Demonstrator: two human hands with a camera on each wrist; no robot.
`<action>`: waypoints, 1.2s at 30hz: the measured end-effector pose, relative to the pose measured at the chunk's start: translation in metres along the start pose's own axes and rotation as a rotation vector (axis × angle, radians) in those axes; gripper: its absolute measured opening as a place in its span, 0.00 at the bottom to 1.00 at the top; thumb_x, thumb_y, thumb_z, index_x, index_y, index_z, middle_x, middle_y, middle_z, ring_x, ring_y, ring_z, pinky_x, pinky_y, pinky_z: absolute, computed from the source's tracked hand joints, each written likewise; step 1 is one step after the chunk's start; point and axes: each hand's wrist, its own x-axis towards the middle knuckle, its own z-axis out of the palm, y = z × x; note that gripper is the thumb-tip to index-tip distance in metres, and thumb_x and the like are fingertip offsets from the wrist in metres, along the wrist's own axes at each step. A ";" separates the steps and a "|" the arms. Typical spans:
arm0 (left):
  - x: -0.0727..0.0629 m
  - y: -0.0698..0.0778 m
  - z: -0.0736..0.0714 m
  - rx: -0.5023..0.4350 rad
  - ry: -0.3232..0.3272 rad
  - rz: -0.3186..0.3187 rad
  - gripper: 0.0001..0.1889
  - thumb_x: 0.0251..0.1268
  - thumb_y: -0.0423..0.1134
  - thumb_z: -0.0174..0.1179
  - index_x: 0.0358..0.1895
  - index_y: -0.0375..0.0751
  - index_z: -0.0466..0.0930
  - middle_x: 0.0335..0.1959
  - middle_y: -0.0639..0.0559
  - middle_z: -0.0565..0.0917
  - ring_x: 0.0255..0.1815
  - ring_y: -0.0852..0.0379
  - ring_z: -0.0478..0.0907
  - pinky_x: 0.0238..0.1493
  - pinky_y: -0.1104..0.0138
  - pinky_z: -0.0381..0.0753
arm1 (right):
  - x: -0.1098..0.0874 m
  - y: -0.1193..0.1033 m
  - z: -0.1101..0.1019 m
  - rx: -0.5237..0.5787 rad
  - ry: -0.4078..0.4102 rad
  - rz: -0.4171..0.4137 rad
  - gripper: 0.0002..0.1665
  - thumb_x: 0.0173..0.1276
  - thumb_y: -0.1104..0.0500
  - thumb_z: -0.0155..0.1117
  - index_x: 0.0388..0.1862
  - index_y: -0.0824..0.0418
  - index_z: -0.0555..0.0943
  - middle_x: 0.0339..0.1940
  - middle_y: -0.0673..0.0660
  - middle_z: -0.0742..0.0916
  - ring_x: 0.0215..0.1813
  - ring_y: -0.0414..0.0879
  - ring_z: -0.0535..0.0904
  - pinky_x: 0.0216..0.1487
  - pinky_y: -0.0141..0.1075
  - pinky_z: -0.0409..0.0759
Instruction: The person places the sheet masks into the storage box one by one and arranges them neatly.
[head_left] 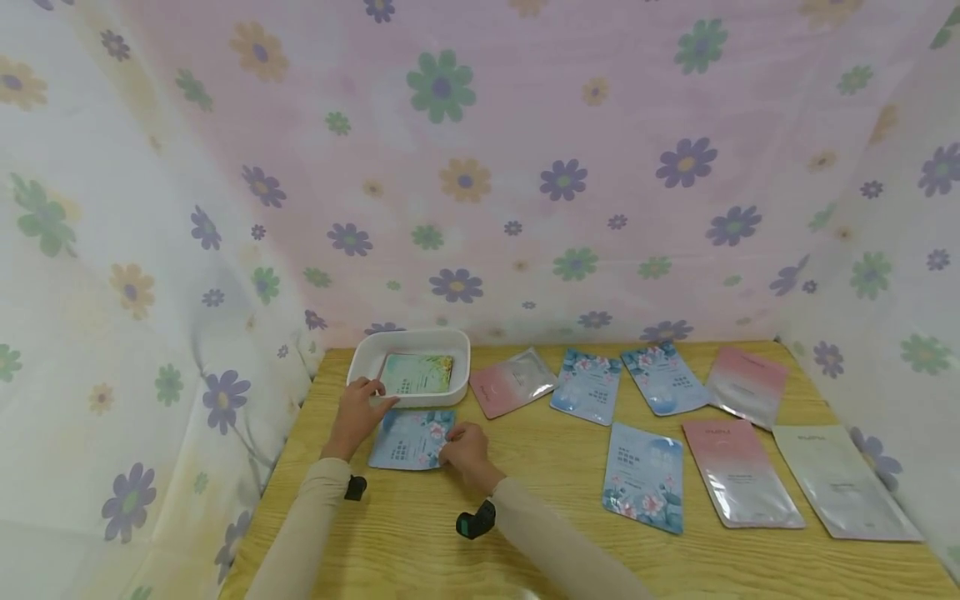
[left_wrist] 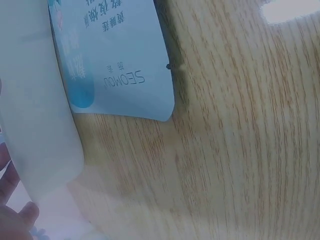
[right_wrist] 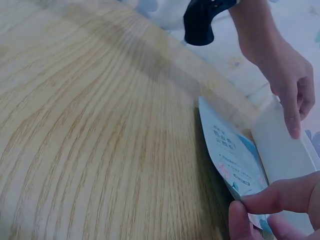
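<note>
Left of centre, your left grip (head_left: 356, 425) is holding the white bin (head_left: 420, 402), likely steadying it; your right grip (head_left: 471, 454) is pinching the blue packet (head_left: 408, 442) by its edge, probably controlling its tilt.

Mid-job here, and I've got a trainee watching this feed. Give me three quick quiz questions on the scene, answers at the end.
1. True or false: the left hand is pinching the blue pouch in front of the tub.
2. Which of these lies in the tub?
A) a cup
B) a green pouch
C) a spoon
3. How many pink pouches lie on the table, outside the tub?

Key:
1. False: the right hand pinches it; the left hand is at the tub's rim.
2. B
3. Three
</note>
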 end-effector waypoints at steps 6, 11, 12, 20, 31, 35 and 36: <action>-0.001 0.001 0.000 -0.004 -0.009 0.001 0.15 0.50 0.42 0.73 0.27 0.41 0.75 0.27 0.48 0.73 0.27 0.51 0.67 0.31 0.57 0.69 | 0.000 0.001 -0.003 0.076 -0.094 0.061 0.22 0.44 0.79 0.64 0.42 0.72 0.78 0.26 0.58 0.80 0.19 0.43 0.75 0.21 0.37 0.79; -0.001 0.004 -0.001 -0.026 -0.009 -0.008 0.14 0.50 0.41 0.73 0.27 0.40 0.75 0.28 0.46 0.74 0.28 0.50 0.67 0.32 0.56 0.69 | 0.002 0.007 -0.005 0.033 -0.103 -0.020 0.25 0.45 0.79 0.67 0.47 0.72 0.79 0.27 0.59 0.76 0.20 0.44 0.76 0.21 0.36 0.79; 0.000 0.005 -0.001 -0.032 -0.008 -0.009 0.14 0.50 0.40 0.73 0.27 0.39 0.75 0.28 0.46 0.74 0.28 0.49 0.67 0.32 0.56 0.69 | 0.003 0.009 -0.006 0.020 -0.102 -0.041 0.26 0.45 0.80 0.66 0.48 0.71 0.78 0.27 0.59 0.75 0.21 0.44 0.76 0.21 0.36 0.79; 0.001 0.006 -0.002 -0.017 0.003 -0.002 0.15 0.50 0.41 0.73 0.27 0.38 0.75 0.28 0.44 0.74 0.29 0.48 0.68 0.33 0.55 0.69 | 0.007 0.016 -0.011 -0.003 -0.088 -0.095 0.23 0.49 0.79 0.62 0.46 0.70 0.81 0.32 0.60 0.77 0.26 0.44 0.74 0.23 0.35 0.78; -0.001 0.004 -0.003 -0.011 0.017 0.010 0.15 0.49 0.41 0.73 0.27 0.38 0.75 0.27 0.44 0.74 0.28 0.48 0.68 0.32 0.55 0.70 | 0.010 0.026 -0.015 -0.140 -0.052 -0.317 0.23 0.52 0.78 0.59 0.49 0.68 0.80 0.48 0.62 0.83 0.45 0.50 0.79 0.38 0.36 0.78; 0.000 0.004 -0.003 -0.023 0.014 0.002 0.15 0.50 0.40 0.73 0.27 0.39 0.75 0.28 0.44 0.74 0.29 0.48 0.68 0.33 0.55 0.69 | 0.010 0.026 -0.020 -0.031 -0.107 -0.317 0.25 0.53 0.79 0.58 0.52 0.69 0.79 0.50 0.63 0.83 0.47 0.53 0.80 0.40 0.35 0.80; 0.000 0.004 -0.004 -0.026 0.015 0.002 0.15 0.50 0.40 0.73 0.27 0.39 0.75 0.28 0.45 0.74 0.28 0.49 0.67 0.33 0.56 0.69 | 0.010 0.025 -0.021 -0.005 -0.119 -0.312 0.25 0.54 0.79 0.58 0.52 0.69 0.79 0.51 0.63 0.82 0.48 0.53 0.80 0.40 0.35 0.80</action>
